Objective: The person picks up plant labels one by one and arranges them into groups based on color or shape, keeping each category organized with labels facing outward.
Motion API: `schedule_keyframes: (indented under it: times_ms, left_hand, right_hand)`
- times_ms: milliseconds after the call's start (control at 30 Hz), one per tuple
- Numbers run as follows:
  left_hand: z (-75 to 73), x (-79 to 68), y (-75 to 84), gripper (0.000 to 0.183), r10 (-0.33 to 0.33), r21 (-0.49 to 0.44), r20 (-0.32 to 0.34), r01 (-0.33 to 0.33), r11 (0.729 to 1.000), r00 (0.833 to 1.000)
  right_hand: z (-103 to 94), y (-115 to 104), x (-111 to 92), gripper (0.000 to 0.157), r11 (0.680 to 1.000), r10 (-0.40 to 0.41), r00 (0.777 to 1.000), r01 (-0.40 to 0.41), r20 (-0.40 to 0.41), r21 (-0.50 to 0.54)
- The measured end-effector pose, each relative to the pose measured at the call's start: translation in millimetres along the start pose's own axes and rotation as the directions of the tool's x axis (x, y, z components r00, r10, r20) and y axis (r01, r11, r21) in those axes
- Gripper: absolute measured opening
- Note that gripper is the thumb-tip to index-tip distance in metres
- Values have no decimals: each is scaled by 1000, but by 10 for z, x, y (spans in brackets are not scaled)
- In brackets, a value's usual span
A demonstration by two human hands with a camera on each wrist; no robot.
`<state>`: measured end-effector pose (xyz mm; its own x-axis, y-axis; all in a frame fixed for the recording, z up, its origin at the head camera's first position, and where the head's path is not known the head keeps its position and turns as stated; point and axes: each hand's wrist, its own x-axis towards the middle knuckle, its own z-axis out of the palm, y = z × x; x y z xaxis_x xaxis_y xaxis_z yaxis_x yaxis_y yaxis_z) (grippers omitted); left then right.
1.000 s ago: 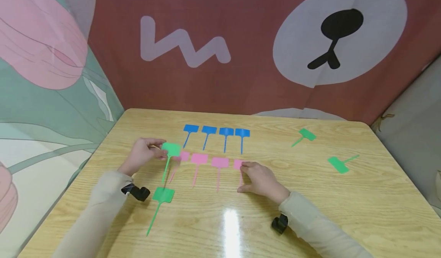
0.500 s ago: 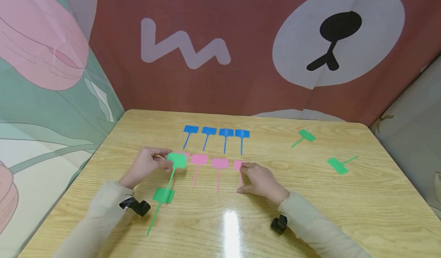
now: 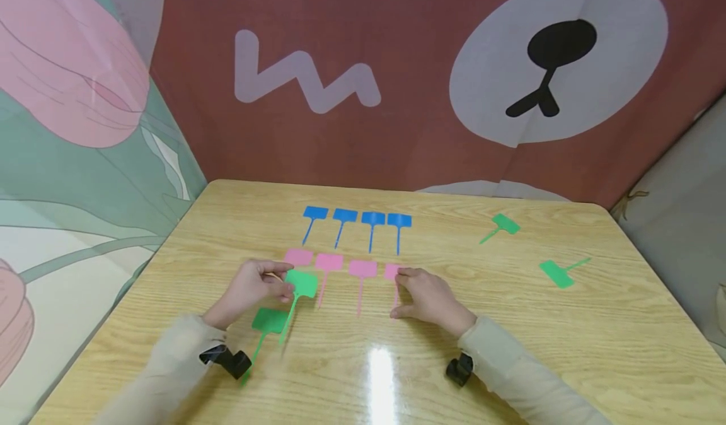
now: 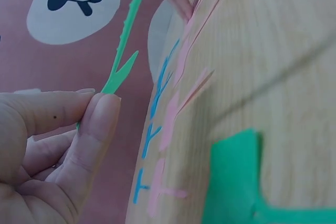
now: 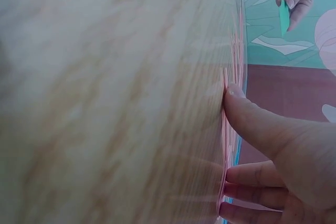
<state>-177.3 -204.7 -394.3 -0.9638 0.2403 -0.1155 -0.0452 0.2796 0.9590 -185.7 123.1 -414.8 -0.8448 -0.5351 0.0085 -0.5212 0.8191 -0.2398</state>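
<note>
My left hand pinches a green T-shaped plant label by its plate between thumb and fingers. The label hangs above the table with its stem toward me; the left wrist view shows small notches along the stem. Below and left lies another green plant label, partly hidden by the wrist camera. My right hand rests on the rightmost pink plant label, fingertips at its plate and thumb at its stem. Further pink labels lie left of it in a row, with a row of blue labels behind.
Two more green labels lie apart on the right, one farther back and one nearer. The wooden table ends at a printed curtain behind. Light glares off the table's near middle.
My left hand has moved toward me and slightly right with the green plant label, uncovering the leftmost pink label's plate. The right hand stays in place on its pink label.
</note>
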Motion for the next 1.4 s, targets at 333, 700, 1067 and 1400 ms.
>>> schedule_keyframes:
  times_ms: [333, 700, 1067, 1400]
  left_hand:
    - [165, -61, -24, 46, -29, -48, 77, 33, 998, 997]
    - [274, -135, -110, 44, -52, -39, 143, 58, 998, 988]
    - [310, -200, -168, 45, -77, 3, 153, 77, 997, 985]
    - [337, -230, -155, 43, -29, 163, 144, 5, 987, 989]
  right_hand:
    - [-7, -3, -6, 71, 1000, 4, 1000, -4, 4, 6]
    - [-5, -4, -4, 70, 1000, 13, 1000, -13, 0, 3]
    - [5, -11, -4, 70, 1000, 14, 1000, -14, 8, 3]
    - [2, -2, 0, 69, 1000, 13, 1000, -13, 4, -28]
